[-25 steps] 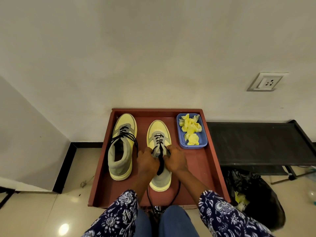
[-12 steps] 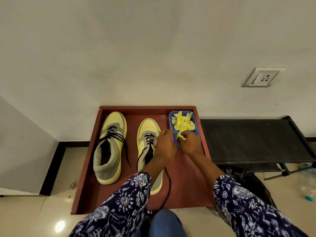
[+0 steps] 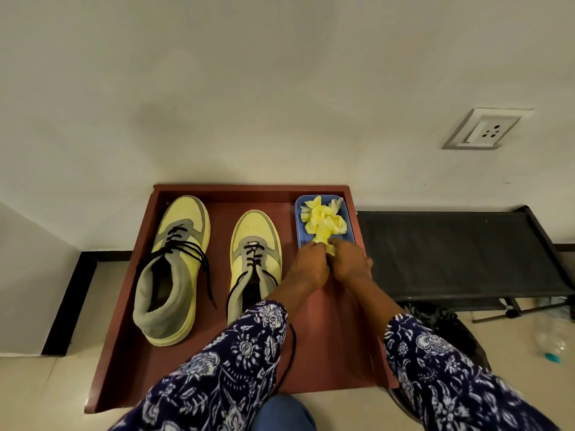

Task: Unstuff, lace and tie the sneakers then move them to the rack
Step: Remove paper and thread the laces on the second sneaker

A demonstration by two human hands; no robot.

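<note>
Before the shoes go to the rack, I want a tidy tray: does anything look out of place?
Yes. Both sneakers' laces are untied: the left sneaker's hang over its sides, and the right sneaker's lace trails off the tray's near edge. Both hands pinch yellow paper at the blue dish.

- Bare strip of the red tray lies open between the right sneaker and the tray's right rim.
- Blue dish of yellow paper fills the far right corner.
- Left sneaker blocks the tray's left side.
- Black rack top is open.
</note>
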